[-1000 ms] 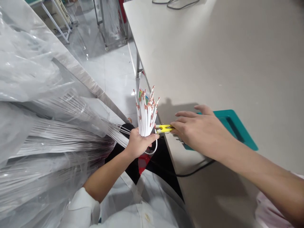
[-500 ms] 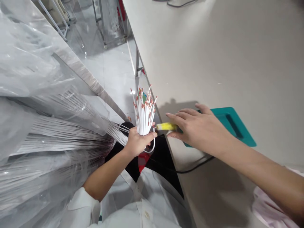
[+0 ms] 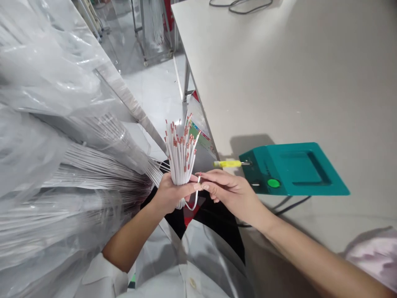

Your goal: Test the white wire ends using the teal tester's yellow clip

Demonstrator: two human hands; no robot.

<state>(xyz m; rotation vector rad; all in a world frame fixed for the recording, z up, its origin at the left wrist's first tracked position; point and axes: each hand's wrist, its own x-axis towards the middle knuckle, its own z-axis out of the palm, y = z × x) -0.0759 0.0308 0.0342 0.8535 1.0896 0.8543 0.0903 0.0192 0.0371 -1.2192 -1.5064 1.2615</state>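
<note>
My left hand (image 3: 173, 193) is wrapped around a bundle of white wires (image 3: 180, 165), their bare copper-coloured ends pointing up. One white wire (image 3: 196, 200) loops out of the bundle, its tip bent up by the left thumb. My right hand (image 3: 232, 192) meets the left one there, thumb and fingertips closed on the end of that single wire. Beyond my right hand, a teal device (image 3: 297, 165) sits on the table with a round green button (image 3: 273, 183). A yellow rod-shaped piece (image 3: 228, 164) sticks out from its left side, apart from both hands.
The grey table (image 3: 294, 91) fills the right side. On the left, long wire bundles (image 3: 93, 174) lie under clear plastic sheeting (image 3: 52, 78) on a slanted support. A black cable (image 3: 293, 205) runs from the device; another cable (image 3: 245, 8) lies at the far edge. A wheeled rack (image 3: 155, 54) stands behind.
My right hand has drawn back from the yellow piece and the teal device, which now show uncovered. It has come left to the looped wire beside my left hand. The view has shifted slightly.
</note>
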